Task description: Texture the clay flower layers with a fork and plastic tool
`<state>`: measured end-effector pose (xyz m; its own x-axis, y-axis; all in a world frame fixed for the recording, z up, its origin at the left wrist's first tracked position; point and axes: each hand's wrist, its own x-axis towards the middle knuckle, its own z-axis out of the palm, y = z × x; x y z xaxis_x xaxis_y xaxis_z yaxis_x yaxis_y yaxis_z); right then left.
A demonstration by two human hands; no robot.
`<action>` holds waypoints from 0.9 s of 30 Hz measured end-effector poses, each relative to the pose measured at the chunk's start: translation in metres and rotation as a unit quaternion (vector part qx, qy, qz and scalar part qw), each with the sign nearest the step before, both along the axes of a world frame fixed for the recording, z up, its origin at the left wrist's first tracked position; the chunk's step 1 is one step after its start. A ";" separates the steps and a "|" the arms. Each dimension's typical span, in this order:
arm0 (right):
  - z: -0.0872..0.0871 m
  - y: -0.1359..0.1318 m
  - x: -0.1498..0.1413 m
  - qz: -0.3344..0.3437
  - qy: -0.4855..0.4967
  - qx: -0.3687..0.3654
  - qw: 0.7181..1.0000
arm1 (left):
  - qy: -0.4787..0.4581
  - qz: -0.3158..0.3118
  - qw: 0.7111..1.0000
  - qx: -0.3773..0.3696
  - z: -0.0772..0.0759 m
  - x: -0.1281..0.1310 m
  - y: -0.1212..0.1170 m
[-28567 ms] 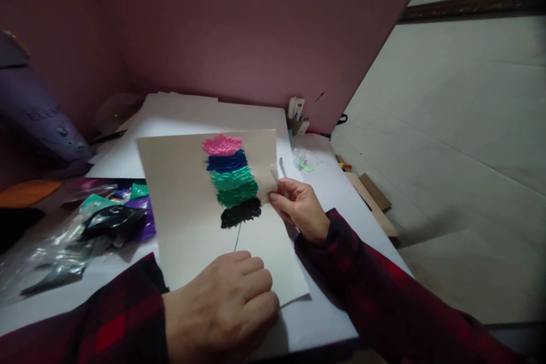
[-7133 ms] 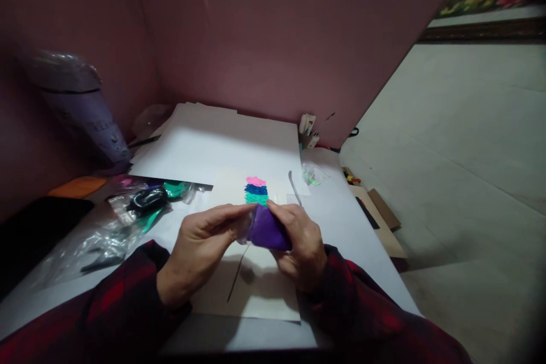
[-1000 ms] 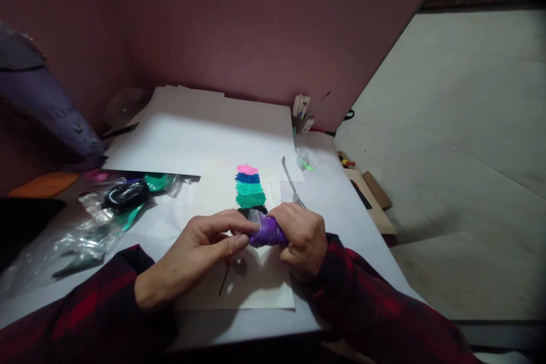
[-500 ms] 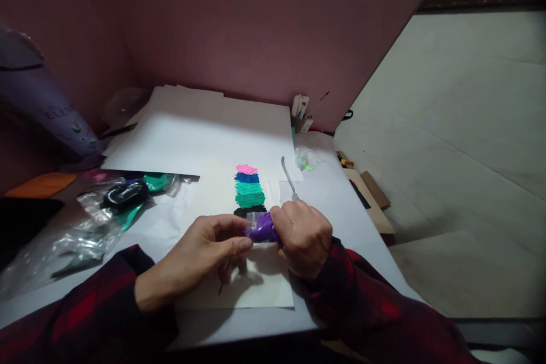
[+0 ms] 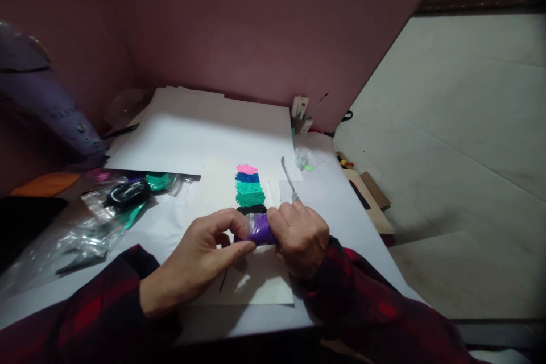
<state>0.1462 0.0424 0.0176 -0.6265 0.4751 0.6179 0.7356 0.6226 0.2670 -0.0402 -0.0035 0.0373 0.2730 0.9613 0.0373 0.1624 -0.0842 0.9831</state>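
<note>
Head view: hands (image 5: 198, 259) (image 5: 301, 239) hold purple packet (image 5: 261, 230), container (image 5: 51, 102) lettered "ELE".

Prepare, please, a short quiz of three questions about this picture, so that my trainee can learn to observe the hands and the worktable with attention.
1. Which colour shows through the clear packet between the left hand and the right hand?
A) orange B) purple C) white

2. True or false: the metal utensil lies to the right of the coloured bands as the person sees them.

3. Put the band colours on the cream sheet in order, from farthest to nearest the person: black, green, pink, blue.

Key: 1. B; 2. True; 3. pink, blue, green, black.
</note>
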 end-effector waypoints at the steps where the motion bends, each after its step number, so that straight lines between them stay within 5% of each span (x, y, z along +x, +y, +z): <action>1: -0.001 0.000 0.001 -0.002 0.003 -0.007 1.000 | -0.010 0.001 1.000 -0.007 0.000 0.000 0.000; 9: -0.003 0.000 -0.001 -0.015 0.044 -0.085 0.995 | -0.047 0.076 0.996 -0.008 -0.009 0.009 -0.002; 16: -0.003 -0.004 -0.003 0.025 0.059 -0.131 0.989 | -0.034 0.077 0.996 0.000 0.001 0.011 -0.003; 27: -0.002 -0.002 0.000 0.064 0.062 -0.137 0.987 | -0.126 0.105 0.980 -0.110 0.000 0.008 -0.004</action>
<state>0.1458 0.0407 0.0151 -0.6192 0.5569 0.5536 0.6631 0.7484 -0.0112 -0.0321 -0.0079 0.0376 0.0766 0.9876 -0.1374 -0.0972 0.1445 0.9847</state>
